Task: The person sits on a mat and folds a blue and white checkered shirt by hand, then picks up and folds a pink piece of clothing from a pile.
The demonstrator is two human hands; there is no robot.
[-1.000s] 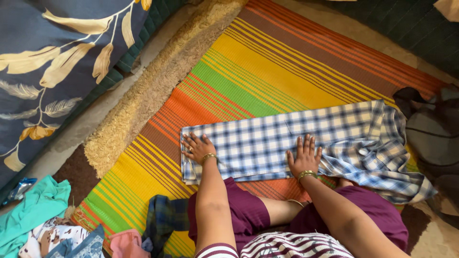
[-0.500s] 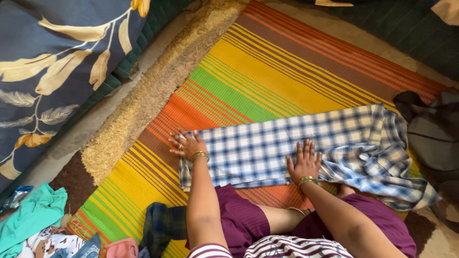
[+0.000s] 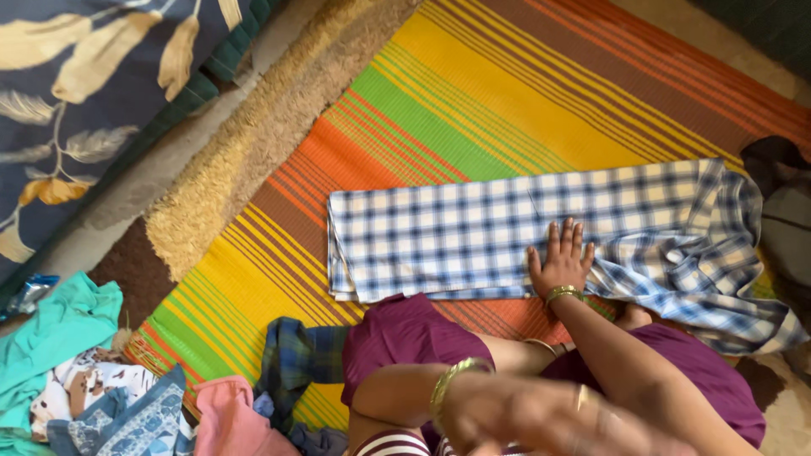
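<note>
A blue and white checked cloth [image 3: 456, 232] lies folded into a long strip on a striped mat [image 3: 456, 110]; its right end is bunched and loose. My right hand [image 3: 561, 260] presses flat on the cloth near its middle, fingers spread. My left hand [image 3: 541, 418] is off the cloth, blurred, low in the view close to my body over my lap, fingers apart and holding nothing. Both wrists carry gold bangles.
A pile of clothes [image 3: 93, 380] in teal, pink and blue print lies at the lower left, with a dark checked garment [image 3: 296, 359] beside my knee. A shaggy tan rug [image 3: 253, 143] edges the mat. A blue leaf-print cushion [image 3: 76, 93] is upper left, dark fabric [image 3: 781, 194] at right.
My left hand has lifted off the cloth's left end and swung back toward my body. My right hand stays pressed on the cloth. The view has shifted slightly.
</note>
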